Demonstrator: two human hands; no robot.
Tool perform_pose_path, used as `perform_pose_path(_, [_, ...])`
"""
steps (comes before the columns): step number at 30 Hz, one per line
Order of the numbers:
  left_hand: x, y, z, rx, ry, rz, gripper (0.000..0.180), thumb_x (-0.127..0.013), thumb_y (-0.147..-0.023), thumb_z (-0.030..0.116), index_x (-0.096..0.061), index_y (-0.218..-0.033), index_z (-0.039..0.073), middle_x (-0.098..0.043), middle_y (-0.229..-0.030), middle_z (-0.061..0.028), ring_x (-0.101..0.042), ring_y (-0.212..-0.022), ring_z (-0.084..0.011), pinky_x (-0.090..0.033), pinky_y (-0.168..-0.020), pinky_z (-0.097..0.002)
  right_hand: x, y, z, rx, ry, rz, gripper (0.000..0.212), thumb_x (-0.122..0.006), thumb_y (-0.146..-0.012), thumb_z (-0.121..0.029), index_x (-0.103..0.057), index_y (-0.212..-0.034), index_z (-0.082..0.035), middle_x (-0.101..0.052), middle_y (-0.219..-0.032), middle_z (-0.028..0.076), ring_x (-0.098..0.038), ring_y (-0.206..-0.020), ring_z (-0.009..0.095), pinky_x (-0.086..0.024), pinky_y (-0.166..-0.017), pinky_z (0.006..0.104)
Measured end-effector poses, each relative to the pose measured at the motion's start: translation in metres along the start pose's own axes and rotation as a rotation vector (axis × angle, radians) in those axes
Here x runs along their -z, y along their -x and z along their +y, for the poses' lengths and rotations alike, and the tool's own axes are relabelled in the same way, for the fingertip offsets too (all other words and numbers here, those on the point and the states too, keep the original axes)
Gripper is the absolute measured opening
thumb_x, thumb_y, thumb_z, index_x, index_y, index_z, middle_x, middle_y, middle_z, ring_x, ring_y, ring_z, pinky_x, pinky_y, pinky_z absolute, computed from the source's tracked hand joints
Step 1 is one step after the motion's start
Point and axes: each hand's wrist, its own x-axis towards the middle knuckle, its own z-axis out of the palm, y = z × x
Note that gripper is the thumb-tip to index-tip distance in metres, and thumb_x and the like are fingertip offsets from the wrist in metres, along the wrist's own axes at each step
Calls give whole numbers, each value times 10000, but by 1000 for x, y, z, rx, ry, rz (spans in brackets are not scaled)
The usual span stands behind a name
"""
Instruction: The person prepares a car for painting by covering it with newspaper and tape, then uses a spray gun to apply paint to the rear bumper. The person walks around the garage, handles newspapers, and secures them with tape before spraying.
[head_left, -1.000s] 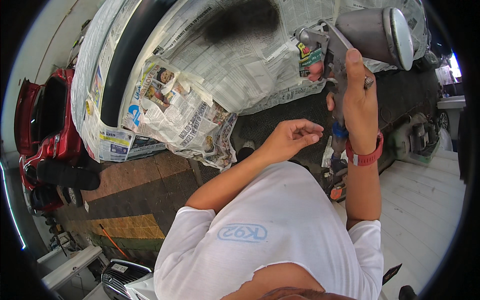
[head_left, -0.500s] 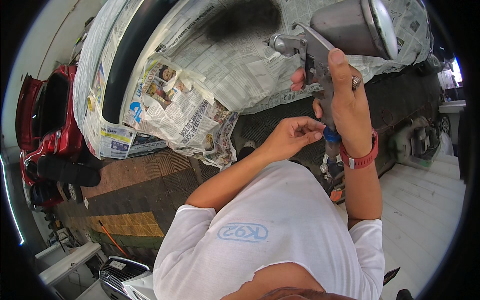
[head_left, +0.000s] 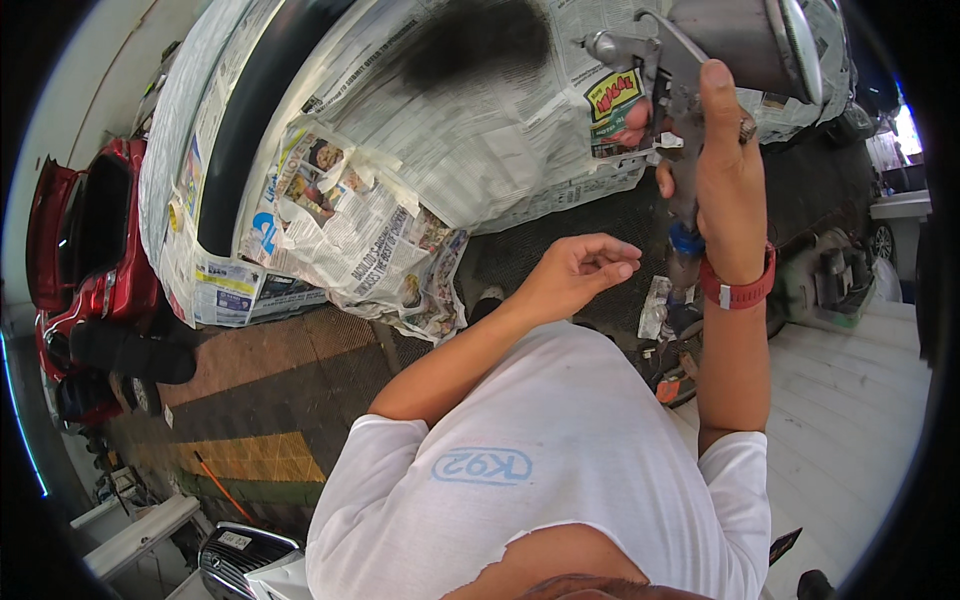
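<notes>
A metal spray gun (head_left: 681, 130) with a large grey cup (head_left: 735, 45) is in my right hand (head_left: 735, 180), whose fingers wrap its handle while the thumb lies along its side. The gun's nozzle points left, over newspaper. A blue fitting (head_left: 686, 240) is at the handle's lower end, by my wrist. My left hand (head_left: 585, 272) hangs in front of my shirt, its fingers loosely bent and a gap between thumb and fingertips. It holds nothing. Beyond it, newspaper sheets (head_left: 360, 240) mask a car around a black curved strip (head_left: 262, 110). A dark sprayed patch (head_left: 478, 45) marks the paper.
At the far left stands a red car (head_left: 105, 240) with its tailgate raised. A front grille (head_left: 245, 560) lies at lower left, near an orange stick (head_left: 225, 485). To the right are a plastic bin (head_left: 835, 275) and a pale panelled surface (head_left: 850, 400).
My right hand and the spray gun have moved right and slightly up, away from my left hand. My left hand stays nearly in place, now apart from the gun's lower end.
</notes>
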Motion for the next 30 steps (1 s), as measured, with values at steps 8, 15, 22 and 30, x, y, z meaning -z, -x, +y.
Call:
perform_pose_path(8, [-2,-1,1,-3,-31,-21,303,-721,-1000,174,-692,-1248,4,-734,-1178,-100,-684,-1117,-142,-534,-983,-292,44,-19,-3,6,125,68,649,-437,-1054,-614,-662,-1235,-32,-741,-901,86,-715,-812,151,-409,-470,240])
perform_pose_path(15, [-3,-7,-1,-23,-49,-51,313,-720,-1001,184,-688,-1252,0,-731,-1186,-110,-680,-1127,-146,-530,-995,-300,55,-29,-2,92,87,144,631,-485,-1045,-601,-666,-1223,-24,-748,-901,97,-730,-839,153,-411,-463,236])
perform_pose_path(22, [-24,-31,36,-97,-87,-93,368,-690,-1024,227,-649,-1301,-13,-727,-1186,-113,-680,-1099,-148,-531,-979,-301,57,-23,4,58,114,108,573,-525,-1048,-566,-709,-1108,-27,-731,-838,70,-696,-701,111,-434,-438,223])
perform_pose_path(30, [-48,-65,72,-207,36,-157,312,-692,-1027,244,-664,-1218,-2,-716,-1096,-64,-674,-975,-119,-537,-855,-295,45,-14,-24,44,66,22,634,-501,-1031,-621,-694,-1152,-29,-748,-889,87,-702,-766,124,-454,-460,241])
